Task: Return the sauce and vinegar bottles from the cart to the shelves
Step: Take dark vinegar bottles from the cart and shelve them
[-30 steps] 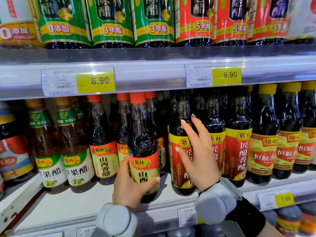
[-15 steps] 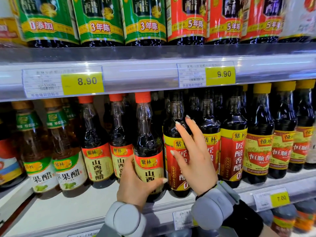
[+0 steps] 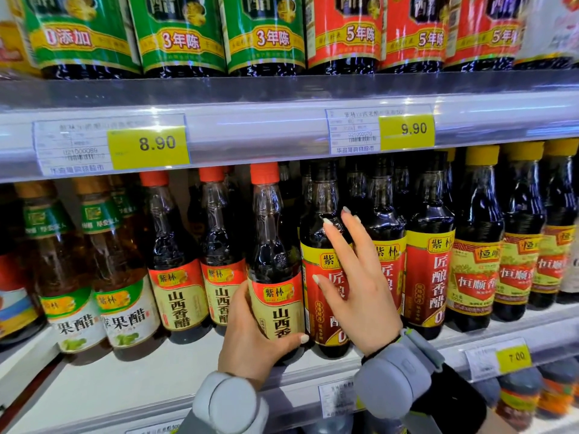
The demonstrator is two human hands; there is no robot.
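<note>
L hand grip clamped on orange-cap vinegar btl on shelf; R hand grip apart, touching red-label btl.

The left hand is sliding the orange-capped vinegar bottle rightward along the shelf. A second ago the bottle was standing close to the orange-capped neighbour on its left; now the gap between the two caps is widening. On the other side the dark sliver of space is closing, and the bottle's label is coming up against the black-capped bottle with the red and yellow label (the thumb is travelling right with it, wrapped across the label's lower edge).
</note>
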